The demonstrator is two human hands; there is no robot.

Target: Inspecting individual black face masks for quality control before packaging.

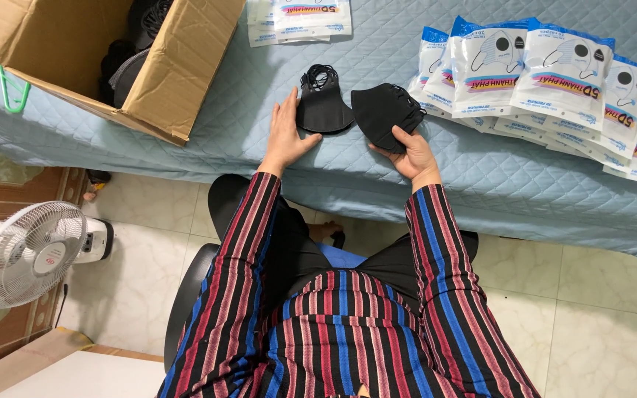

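Note:
Two small stacks of black face masks lie on a blue quilted surface. My left hand rests flat beside the left stack, fingers touching its edge. The right stack is gripped from below by my right hand, thumb on top. Both arms wear red, blue and black striped sleeves.
An open cardboard box with more black masks stands at the upper left, a green hanger beside it. Sealed white-and-blue mask packets overlap in a row at right; more packets lie at top. A white fan stands on the tiled floor.

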